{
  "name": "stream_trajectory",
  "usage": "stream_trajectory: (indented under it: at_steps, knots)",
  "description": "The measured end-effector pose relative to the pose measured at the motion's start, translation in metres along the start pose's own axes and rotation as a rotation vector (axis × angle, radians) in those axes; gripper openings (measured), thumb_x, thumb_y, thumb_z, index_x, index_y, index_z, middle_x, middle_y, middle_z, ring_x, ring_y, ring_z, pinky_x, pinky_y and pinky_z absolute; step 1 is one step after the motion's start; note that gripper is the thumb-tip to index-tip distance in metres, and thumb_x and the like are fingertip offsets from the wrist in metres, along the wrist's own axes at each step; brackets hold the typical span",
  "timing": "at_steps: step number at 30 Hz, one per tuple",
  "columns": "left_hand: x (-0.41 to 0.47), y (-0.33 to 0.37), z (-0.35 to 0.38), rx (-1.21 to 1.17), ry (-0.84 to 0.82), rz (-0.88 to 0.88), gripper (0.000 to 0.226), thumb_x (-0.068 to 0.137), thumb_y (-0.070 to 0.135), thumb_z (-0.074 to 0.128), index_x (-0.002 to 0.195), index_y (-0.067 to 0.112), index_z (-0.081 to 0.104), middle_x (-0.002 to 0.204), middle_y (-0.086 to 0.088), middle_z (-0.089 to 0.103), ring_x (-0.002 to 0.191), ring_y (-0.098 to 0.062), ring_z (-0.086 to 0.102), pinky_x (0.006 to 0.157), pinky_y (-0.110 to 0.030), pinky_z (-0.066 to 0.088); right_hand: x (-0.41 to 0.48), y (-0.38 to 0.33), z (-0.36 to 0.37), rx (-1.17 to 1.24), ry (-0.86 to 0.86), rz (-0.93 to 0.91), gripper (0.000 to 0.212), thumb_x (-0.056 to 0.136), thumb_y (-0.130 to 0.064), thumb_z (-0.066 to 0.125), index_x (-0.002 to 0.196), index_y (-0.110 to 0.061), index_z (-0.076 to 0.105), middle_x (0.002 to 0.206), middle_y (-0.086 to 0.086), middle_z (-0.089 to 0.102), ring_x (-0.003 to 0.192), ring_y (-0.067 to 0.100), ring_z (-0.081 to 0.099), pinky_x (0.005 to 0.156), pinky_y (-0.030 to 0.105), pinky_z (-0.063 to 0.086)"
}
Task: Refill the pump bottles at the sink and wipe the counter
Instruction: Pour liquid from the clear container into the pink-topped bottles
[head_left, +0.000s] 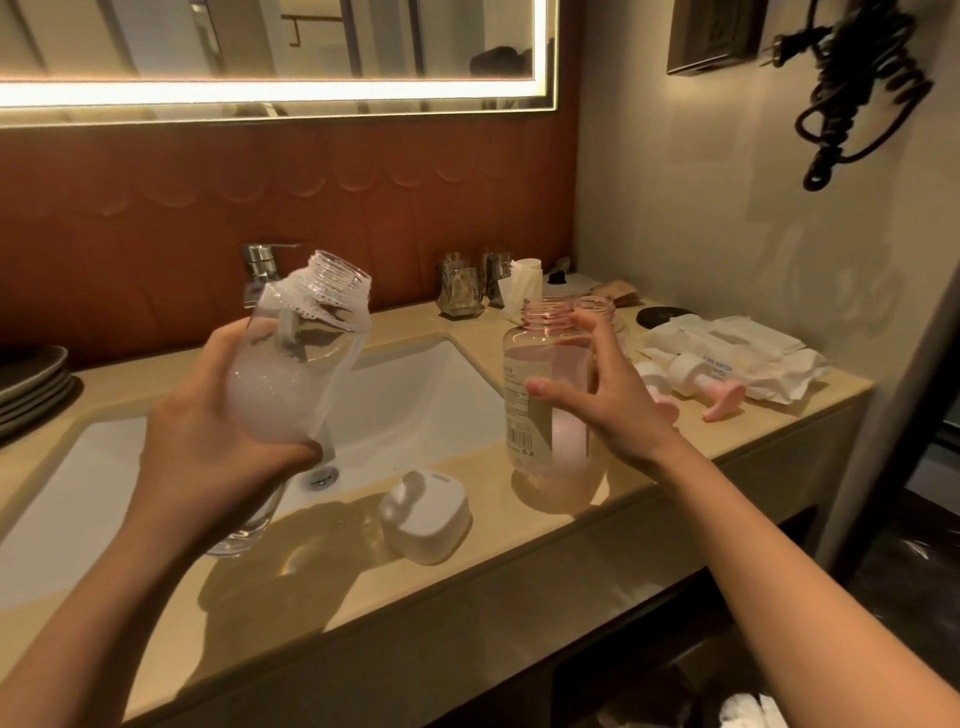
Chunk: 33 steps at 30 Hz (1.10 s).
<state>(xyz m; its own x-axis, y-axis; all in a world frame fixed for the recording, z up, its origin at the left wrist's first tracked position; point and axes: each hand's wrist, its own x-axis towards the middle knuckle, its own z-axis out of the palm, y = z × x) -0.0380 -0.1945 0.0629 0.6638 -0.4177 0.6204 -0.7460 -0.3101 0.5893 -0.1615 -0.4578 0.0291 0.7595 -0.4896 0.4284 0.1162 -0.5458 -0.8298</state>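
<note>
the clear bottle (306, 353) is up in my left hand (208, 441), tilted with its open threaded neck pointing up and away, over the near edge of the sink (415, 395). there's white foam pooled in its lower part and clinging near the shoulder, so i judge it light but probably slick with soap on the wall; thin plastic like this will likely dent if i squeeze hard. my left fingers and thumb wrap round its lower body, which seems the right place, low and wide.

the pink bottle (550, 400) stands upright and uncapped on the counter (467, 587), just right of the sink, partly filled, so heavier and steadier. my right hand (613, 395) is open beside it, fingers spread, thumb across the label side; i cannot tell if it touches. my wrist comes in from the right, forearm low over the counter edge.

a white cap (426, 514) lies near the front edge, and the pump heads (691, 371) lie by the paper towels (737, 348).
</note>
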Motion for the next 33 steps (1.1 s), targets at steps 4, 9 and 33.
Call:
stream_trajectory:
  at_steps: [4,9,33]
  knots:
    - [0.003,-0.002,0.005,-0.011,0.004,-0.003,0.090,0.053,0.000,0.084,0.117,0.045,0.040,0.109,0.006,0.047,0.088,-0.015,0.045,0.063,-0.019,0.041,0.004,0.006,-0.007,-0.012,0.008,0.000,0.093,0.061,-0.057,0.070,0.138,-0.031,0.024,0.144,0.000,0.039,0.129,0.019,0.042,0.103,0.038,0.040]
    - [0.010,0.000,0.011,-0.034,0.004,0.004,0.087,0.054,-0.002,0.082,0.123,0.037,0.046,0.108,0.003,0.051,0.087,-0.017,0.048,0.062,-0.020,0.042,0.000,0.015,-0.004,-0.014,0.031,-0.001,0.091,0.064,-0.052,0.069,0.140,-0.028,0.024,0.143,-0.003,0.040,0.125,0.011,0.042,0.102,0.035,0.041]
    - [0.038,0.015,0.058,0.228,-0.076,0.162,0.093,0.052,0.010,0.081,0.127,0.046,0.037,0.095,0.013,0.050,0.080,-0.022,0.050,0.060,-0.041,0.051,-0.009,0.048,0.007,-0.065,-0.023,0.006,0.104,0.049,-0.060,0.082,0.133,-0.044,0.023,0.118,-0.039,0.035,0.119,0.001,0.040,0.096,0.023,0.037]
